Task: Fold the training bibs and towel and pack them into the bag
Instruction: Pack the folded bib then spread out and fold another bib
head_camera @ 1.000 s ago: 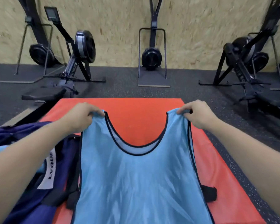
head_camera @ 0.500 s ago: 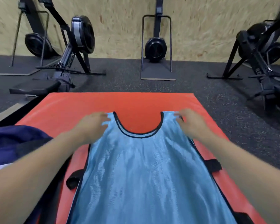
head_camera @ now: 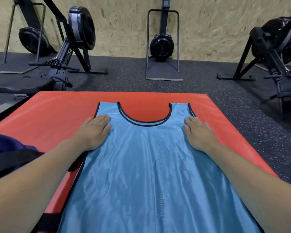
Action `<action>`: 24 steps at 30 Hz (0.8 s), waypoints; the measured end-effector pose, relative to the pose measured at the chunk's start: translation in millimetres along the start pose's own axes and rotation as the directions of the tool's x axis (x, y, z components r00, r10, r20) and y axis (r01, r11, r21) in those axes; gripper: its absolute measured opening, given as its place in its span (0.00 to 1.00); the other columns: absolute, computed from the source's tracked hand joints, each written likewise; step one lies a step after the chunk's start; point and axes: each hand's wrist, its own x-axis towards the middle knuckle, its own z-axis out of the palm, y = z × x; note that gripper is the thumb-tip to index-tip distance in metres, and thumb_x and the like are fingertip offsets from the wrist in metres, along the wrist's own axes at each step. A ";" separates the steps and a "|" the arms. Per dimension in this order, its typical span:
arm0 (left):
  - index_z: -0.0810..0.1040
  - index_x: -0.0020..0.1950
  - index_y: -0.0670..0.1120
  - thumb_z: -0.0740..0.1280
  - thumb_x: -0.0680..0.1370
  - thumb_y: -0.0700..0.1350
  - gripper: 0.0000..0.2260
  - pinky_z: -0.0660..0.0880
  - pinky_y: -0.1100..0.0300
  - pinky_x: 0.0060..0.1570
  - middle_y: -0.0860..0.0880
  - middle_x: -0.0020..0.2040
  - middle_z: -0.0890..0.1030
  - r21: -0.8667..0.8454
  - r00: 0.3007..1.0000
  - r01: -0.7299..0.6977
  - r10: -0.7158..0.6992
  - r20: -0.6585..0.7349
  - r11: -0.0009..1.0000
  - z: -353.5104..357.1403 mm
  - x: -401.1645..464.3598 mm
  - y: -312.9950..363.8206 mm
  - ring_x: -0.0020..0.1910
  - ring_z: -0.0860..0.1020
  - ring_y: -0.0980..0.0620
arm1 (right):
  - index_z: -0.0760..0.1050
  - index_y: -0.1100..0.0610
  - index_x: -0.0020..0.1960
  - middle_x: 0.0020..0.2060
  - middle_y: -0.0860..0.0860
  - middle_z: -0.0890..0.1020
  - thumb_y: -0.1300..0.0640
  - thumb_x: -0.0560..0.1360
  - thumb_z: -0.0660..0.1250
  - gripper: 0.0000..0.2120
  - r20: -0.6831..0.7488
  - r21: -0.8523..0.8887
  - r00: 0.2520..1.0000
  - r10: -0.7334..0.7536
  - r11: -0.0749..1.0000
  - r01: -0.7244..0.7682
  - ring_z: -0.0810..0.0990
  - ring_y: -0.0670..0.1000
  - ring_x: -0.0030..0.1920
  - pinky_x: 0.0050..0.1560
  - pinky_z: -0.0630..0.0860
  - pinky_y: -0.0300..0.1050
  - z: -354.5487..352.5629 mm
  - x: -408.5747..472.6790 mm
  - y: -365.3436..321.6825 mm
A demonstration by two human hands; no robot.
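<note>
A light blue training bib with black trim lies flat on the orange mat, neck opening pointing away from me. My left hand presses flat on the bib's left shoulder area, fingers straight. My right hand presses flat on the right shoulder area in the same way. A corner of the dark blue bag with a black strap shows at the left edge. No towel is in view.
Black rowing machines stand on the dark speckled floor beyond the mat, at the left, centre and right, against a chipboard wall. Black straps stick out beside the bib's left edge.
Both hands held the bib up by its shoulders, laid it down on the mat, let go, and now press flat on it. My view has tilted down.
</note>
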 end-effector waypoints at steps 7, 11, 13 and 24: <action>0.54 0.82 0.46 0.41 0.81 0.59 0.32 0.45 0.54 0.79 0.49 0.82 0.53 -0.024 0.992 -0.091 0.088 -0.090 0.996 3.6 -59.3 47.5 0.81 0.49 0.53 | 0.46 0.55 0.82 0.81 0.49 0.48 0.44 0.85 0.46 0.29 0.009 0.150 0.955 -0.295 0.945 0.291 0.43 0.48 0.81 0.79 0.39 0.51 4.3 -49.8 -135.7; 0.52 0.82 0.48 0.35 0.74 0.64 0.39 0.42 0.57 0.78 0.51 0.82 0.49 -0.127 0.996 -0.038 0.028 -0.080 0.991 16.1 -72.3 48.0 0.80 0.46 0.56 | 0.45 0.53 0.82 0.81 0.46 0.46 0.41 0.84 0.45 0.30 0.085 0.111 0.946 -0.313 0.947 0.303 0.40 0.45 0.80 0.79 0.36 0.51 18.1 -67.2 -166.7; 0.50 0.82 0.48 0.36 0.76 0.63 0.37 0.40 0.58 0.78 0.52 0.82 0.47 -0.105 0.997 -0.039 0.031 -0.077 0.994 15.1 -72.5 48.0 0.80 0.43 0.58 | 0.45 0.53 0.82 0.81 0.46 0.46 0.42 0.84 0.45 0.30 0.083 0.097 0.966 -0.244 0.967 0.236 0.40 0.46 0.80 0.79 0.36 0.50 14.4 -63.3 -141.2; 0.48 0.82 0.46 0.40 0.81 0.60 0.33 0.39 0.56 0.78 0.48 0.83 0.45 0.001 1.000 0.003 -0.003 0.009 1.000 2.3 -61.5 64.2 0.81 0.43 0.53 | 0.48 0.54 0.82 0.81 0.48 0.49 0.44 0.85 0.43 0.28 -0.010 0.026 0.999 0.043 0.999 -0.043 0.44 0.48 0.81 0.80 0.41 0.49 -1.0 -60.1 -11.2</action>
